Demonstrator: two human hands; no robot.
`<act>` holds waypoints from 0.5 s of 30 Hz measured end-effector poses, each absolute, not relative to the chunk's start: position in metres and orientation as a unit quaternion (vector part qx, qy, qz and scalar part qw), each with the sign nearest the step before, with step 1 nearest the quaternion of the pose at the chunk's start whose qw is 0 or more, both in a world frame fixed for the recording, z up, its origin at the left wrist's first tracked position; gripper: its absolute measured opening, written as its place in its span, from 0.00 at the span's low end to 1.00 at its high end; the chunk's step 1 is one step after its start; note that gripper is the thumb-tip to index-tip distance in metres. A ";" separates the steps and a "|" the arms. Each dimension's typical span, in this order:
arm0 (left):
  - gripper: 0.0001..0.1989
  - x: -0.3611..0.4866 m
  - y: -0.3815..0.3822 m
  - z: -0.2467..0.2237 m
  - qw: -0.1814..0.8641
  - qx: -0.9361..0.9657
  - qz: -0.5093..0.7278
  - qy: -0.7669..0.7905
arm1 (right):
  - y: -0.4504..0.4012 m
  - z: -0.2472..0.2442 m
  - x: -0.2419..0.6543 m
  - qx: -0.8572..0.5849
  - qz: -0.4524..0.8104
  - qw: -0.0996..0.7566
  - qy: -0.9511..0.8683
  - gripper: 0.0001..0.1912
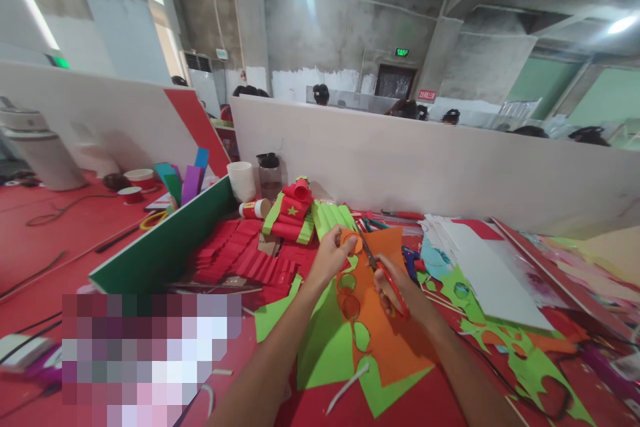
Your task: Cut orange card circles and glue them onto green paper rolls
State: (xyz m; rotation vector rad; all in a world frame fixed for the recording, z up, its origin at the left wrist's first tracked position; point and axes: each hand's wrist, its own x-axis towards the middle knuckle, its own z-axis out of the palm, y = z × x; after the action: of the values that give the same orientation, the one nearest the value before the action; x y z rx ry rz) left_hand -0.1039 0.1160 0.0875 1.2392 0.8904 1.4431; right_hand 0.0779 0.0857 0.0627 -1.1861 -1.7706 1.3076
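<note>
My left hand (336,252) pinches the upper left edge of an orange paper sheet (400,340), where a small round orange piece (353,242) shows at the fingertips. In my right hand (395,283) are red-handled scissors (393,285), their blades pointing up and left beside that round piece. Round gaps run down the sheet's left side, with green showing through some of them. Under the orange sheet lie bright green paper sheets (320,347) on the red table. A white stick-like strip (349,387) rests across the green paper near me.
Folded red paper strips (235,253) and a red-green paper model with a star (293,210) stand left. Behind are a white cup (241,180) and dark-lidded bottle (270,177). Green scraps (530,360) and a white board (490,267) lie right. A white partition (400,160) closes the back.
</note>
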 end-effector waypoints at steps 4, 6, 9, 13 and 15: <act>0.17 -0.105 0.119 0.084 0.503 0.524 0.580 0.368 | 0.084 0.064 0.080 -0.419 0.503 0.327 -0.681 0.30; 0.18 -0.105 0.120 0.084 0.502 0.529 0.575 0.372 | 0.083 0.065 0.081 -0.419 0.490 0.328 -0.691 0.30; 0.18 -0.106 0.120 0.084 0.502 0.535 0.568 0.372 | 0.081 0.067 0.083 -0.421 0.467 0.321 -0.709 0.26; 0.19 -0.107 0.120 0.085 0.505 0.537 0.563 0.373 | 0.079 0.070 0.084 -0.431 0.455 0.319 -0.711 0.23; 0.19 -0.107 0.120 0.085 0.505 0.539 0.559 0.378 | 0.079 0.071 0.084 -0.437 0.453 0.318 -0.709 0.23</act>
State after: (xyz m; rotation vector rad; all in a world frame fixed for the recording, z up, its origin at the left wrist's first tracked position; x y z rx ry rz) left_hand -0.1074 0.1202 0.0849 1.3002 0.9115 1.3489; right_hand 0.0842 0.0788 0.0713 -1.1496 -1.8636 1.1927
